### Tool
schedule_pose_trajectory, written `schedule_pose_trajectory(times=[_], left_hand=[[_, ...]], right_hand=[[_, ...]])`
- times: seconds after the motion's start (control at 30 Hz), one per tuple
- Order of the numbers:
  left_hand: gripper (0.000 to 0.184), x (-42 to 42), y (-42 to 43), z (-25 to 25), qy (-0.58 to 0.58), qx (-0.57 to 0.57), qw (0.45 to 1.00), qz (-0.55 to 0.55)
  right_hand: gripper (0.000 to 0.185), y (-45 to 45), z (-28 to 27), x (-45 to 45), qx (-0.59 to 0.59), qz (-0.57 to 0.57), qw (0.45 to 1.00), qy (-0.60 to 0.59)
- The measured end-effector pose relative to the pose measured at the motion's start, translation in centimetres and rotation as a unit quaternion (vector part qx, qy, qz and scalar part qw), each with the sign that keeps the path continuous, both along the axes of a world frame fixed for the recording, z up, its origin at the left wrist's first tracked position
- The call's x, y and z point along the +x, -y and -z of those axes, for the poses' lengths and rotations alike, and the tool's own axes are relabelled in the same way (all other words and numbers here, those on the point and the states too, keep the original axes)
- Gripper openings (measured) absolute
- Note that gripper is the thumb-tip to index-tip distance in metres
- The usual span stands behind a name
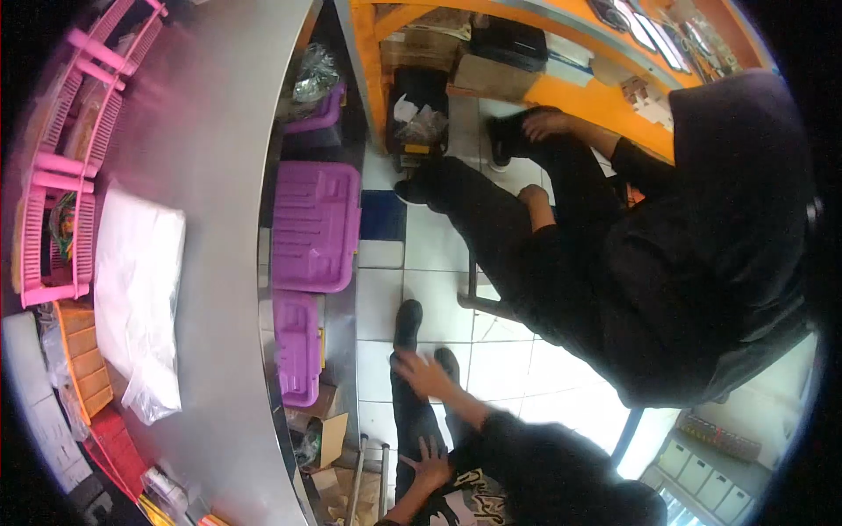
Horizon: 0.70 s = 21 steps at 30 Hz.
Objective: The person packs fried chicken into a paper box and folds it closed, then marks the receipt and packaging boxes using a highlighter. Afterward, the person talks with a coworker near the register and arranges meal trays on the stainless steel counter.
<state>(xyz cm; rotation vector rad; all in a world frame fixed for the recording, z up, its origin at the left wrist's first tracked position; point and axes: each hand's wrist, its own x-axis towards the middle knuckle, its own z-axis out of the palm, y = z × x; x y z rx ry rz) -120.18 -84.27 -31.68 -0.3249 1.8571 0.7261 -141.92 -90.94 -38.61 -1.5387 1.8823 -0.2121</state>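
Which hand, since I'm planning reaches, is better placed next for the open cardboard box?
Probably the left hand: the cardboard box lies to the left, while the right hand would reach across. Both look empty.

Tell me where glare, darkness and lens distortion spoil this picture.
Head view, glare: the floor burns out to white right of centre, and the white pack keeps little detail.
Head view, darkness: the other person's black clothes show few folds.
Head view, distortion: the table's long edge bows, and the corners go black.
Head view, focus: the left hand reads fairly clearly, fingers spread.
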Motion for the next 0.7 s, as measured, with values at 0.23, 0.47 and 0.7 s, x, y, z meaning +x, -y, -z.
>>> schedule_pose_trajectory(times=[0.23, 0.47, 0.7], left_hand=[[0.065, -0.3, -5.2, 2.2, -0.156, -0.133, 0.979, -0.015], [0.047, -3.9, -1.8, -1.0, -0.08, -0.147, 0.978, -0.124], [0.039, -10.0, 10.1, -3.6, -0.216, 0.033, 0.822, -0.527]], right_hand=[[0.056, -15.6, -4.2, 8.4, 0.289, -0.018, 0.956, -0.044], [0.032, -16.5, -1.3, -2.2, 0.109, 0.247, 0.957, 0.105], [0.041, 11.5, -12.3, -13.7, -0.228, 0.422, 0.87, 0.113]])
